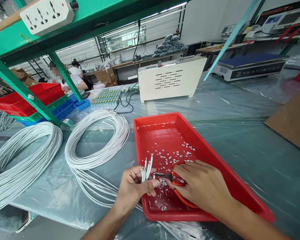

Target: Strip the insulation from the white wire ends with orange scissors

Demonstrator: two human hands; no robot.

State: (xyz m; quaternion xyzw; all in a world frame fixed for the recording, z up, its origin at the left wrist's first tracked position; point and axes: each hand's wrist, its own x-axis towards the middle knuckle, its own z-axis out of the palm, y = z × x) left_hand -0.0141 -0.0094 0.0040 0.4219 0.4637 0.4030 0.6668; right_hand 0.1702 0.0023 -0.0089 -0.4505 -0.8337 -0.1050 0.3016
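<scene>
My left hand (137, 183) is closed round several white cable ends (146, 169), which point up over the near left side of a red tray (202, 140). My right hand (202, 183) grips a pair of scissors (180, 181) with orange handles. Their dark blades reach left to the cable ends, close to my left thumb. Whether the blades are touching a cable I cannot tell. Small shiny scraps (167, 156) lie scattered over the tray floor. From my left hand the cables run back to a white coil (97, 140) on the table.
Another white cable coil (24, 150) lies at the far left. Behind stand red bins (34, 98), a beige metal box (171, 80) and a scale (250, 66). A green frame with a power strip (47, 15) crosses overhead. Cardboard (292, 118) lies right. A person (76, 78) sits farther back.
</scene>
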